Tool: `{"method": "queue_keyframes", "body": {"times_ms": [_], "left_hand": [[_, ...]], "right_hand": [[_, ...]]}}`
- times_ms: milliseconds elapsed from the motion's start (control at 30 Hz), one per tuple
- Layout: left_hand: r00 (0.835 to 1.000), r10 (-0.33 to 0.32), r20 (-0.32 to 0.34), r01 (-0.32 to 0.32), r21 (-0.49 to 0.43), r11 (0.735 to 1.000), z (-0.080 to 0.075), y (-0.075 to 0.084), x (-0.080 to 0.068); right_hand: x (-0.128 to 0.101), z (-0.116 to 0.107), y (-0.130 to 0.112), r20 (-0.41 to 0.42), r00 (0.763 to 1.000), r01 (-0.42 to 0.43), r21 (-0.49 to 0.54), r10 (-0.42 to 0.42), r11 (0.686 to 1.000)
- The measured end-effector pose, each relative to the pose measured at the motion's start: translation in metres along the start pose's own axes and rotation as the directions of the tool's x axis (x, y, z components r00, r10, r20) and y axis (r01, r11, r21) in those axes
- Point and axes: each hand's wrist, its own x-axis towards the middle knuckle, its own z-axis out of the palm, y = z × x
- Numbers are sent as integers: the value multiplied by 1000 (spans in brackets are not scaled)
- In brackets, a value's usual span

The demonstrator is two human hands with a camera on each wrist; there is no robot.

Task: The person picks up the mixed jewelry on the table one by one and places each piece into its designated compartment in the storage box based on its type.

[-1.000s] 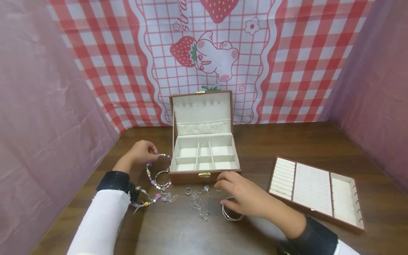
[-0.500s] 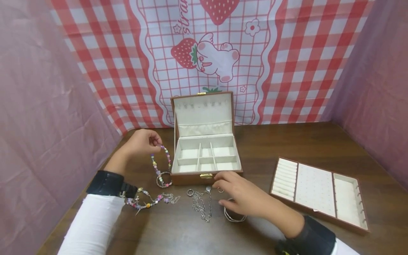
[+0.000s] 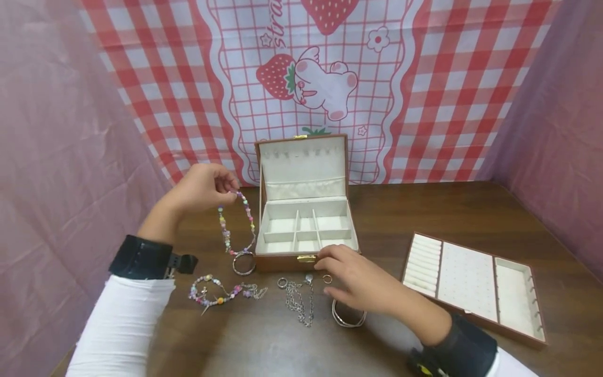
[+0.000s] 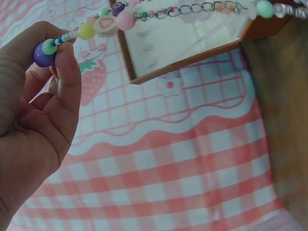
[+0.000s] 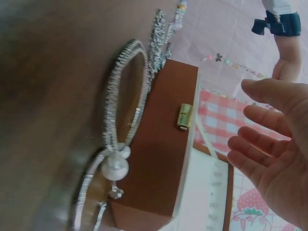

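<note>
My left hand is raised to the left of the open brown jewellery box and pinches a strand of coloured beads. The strand hangs down, its lower end by a silver ring on the table. In the left wrist view my left hand holds the beaded strand at a purple bead. My right hand rests with relaxed fingers at the box's front, over a small ring and a silver bangle. In the right wrist view my right hand is empty, beside the gold clasp.
A second beaded strand, a silver chain and a ring lie on the wooden table before the box. The removable tray insert sits at the right. Pink cloth walls close in both sides and the back.
My left hand has lifted the beaded strand up and away from me, so it now hangs beside the box. My right hand has hardly moved.
</note>
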Motion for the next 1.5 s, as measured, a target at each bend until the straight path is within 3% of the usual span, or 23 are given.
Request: {"method": "queue_keyframes", "body": {"times_ms": [133, 300, 467, 567, 633, 767, 900, 1000, 1067, 1233, 1500], "left_hand": [[999, 39, -3, -39, 17, 999, -7, 13, 3], [988, 151, -34, -147, 91, 985, -9, 32, 7], [961, 274, -49, -264, 149, 953, -7, 58, 7], [940, 338, -51, -328, 148, 933, -5, 71, 5], [923, 382, -53, -371, 142, 918, -2, 78, 4], [881, 467, -75, -455, 137, 880, 4, 93, 5], [839, 531, -116, -516, 140, 845, 7, 103, 7], [823, 549, -148, -536, 123, 836, 8, 106, 8], [821, 546, -168, -535, 108, 838, 8, 105, 7], [839, 505, -201, -498, 88, 863, 9, 98, 4], [881, 435, -184, -445, -16, 895, 24, 80, -9]], "right_hand": [[10, -7, 0, -17, 1000, -15, -2, 15, 1000], [29, -17, 3, -70, 997, -20, 22, 22, 1000], [44, -19, 11, -172, 985, -7, 92, 23, 996], [50, -15, 13, -233, 965, -67, 216, 118, 974], [52, -12, 14, -235, 947, -132, 332, 217, 934], [51, -7, 15, -131, 913, -269, 521, 387, 810], [49, -5, 17, -16, 884, -357, 620, 467, 699], [48, -3, 18, 25, 873, -381, 659, 487, 648], [48, -3, 18, 36, 872, -380, 677, 487, 630], [49, -5, 18, 32, 868, -384, 677, 496, 628], [44, -28, 19, -35, 808, -386, 722, 588, 574]]}}
